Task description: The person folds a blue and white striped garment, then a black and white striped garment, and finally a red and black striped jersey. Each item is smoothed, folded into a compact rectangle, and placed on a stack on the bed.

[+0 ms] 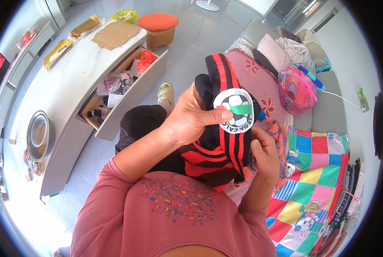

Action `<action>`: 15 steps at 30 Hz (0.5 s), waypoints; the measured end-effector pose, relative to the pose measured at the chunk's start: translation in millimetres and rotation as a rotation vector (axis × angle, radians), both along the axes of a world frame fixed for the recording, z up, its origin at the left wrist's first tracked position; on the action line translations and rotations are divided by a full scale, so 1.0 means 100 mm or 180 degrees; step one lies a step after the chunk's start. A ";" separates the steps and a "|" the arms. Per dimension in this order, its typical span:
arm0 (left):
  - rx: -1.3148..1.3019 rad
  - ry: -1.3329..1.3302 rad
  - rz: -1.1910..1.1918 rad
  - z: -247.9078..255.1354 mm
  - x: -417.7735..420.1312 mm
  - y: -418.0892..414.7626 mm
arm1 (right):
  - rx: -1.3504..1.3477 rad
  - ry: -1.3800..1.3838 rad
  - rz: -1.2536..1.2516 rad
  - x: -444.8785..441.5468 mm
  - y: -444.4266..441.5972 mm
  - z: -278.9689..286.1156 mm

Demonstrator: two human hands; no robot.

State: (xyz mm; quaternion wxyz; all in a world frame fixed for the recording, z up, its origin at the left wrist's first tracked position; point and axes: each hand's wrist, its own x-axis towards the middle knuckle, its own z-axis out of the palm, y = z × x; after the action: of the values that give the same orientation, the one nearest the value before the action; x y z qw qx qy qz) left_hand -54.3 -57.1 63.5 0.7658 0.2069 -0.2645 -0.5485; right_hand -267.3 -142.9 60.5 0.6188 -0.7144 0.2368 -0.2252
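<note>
A black and red striped fabric garment (207,160), perhaps a football jersey, is bunched over my lap and lifted in front of me. My left hand (191,115) pinches its upper part, the thumb lying across a round white patch (238,122). That patch shows a black and white football, a green and red band and some lettering. At the garment's right edge, my right hand (265,152) has its fingers curled behind the striped cloth, thumb in front. The fingertips of both hands are hidden by the fabric.
To the left, a marble-topped cabinet (79,80) has a pulled-out drawer (136,93) holding bags and small items. Metal bowls (48,146) and cardboard (116,33) rest on top. An orange-topped stool (159,22) stands beyond. On the right, a sofa (329,102) carries a patchwork cloth (310,189) and a pink bundle (296,90).
</note>
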 end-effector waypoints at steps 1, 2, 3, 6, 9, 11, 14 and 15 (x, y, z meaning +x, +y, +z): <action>-0.0004 0.0003 -0.0048 -0.01 -0.01 0.00 | -0.0037 -0.0099 -0.0016 0.01 0.00 0.00; -0.0042 -0.0038 -0.0111 -0.02 -0.01 -0.01 | 0.0059 -0.0144 0.0149 -0.01 -0.03 0.02; -0.0027 -0.0073 -0.0127 0.00 -0.02 -0.01 | 0.0105 -0.0415 0.0074 0.08 0.03 0.06; -0.0028 -0.0252 -0.0093 0.01 -0.06 -0.04 | 0.0027 -0.0821 -0.0172 0.35 0.18 0.17; -0.0107 -0.0355 -0.0028 -0.08 -0.04 -0.10 | -0.0548 -0.0463 -0.0324 0.39 0.05 0.19; -0.0094 -0.0141 -0.0205 -0.08 0.00 -0.12 | -0.0177 -0.0787 -0.0616 0.49 0.01 0.37; 0.0027 -0.0599 -0.1196 -0.37 0.17 -0.17 | 0.0228 -0.1178 -0.0403 0.67 -0.13 0.74; 0.0090 -0.0665 -0.1358 -0.40 0.18 -0.16 | 0.0344 -0.1140 -0.0391 0.78 -0.17 0.82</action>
State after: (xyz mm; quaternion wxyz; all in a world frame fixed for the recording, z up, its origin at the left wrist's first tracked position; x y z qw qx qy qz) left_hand -36.7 -73.1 23.5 0.5981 0.2126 -0.3723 -0.6771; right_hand -188.9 -160.1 142.7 0.6735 -0.6128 0.1778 -0.3730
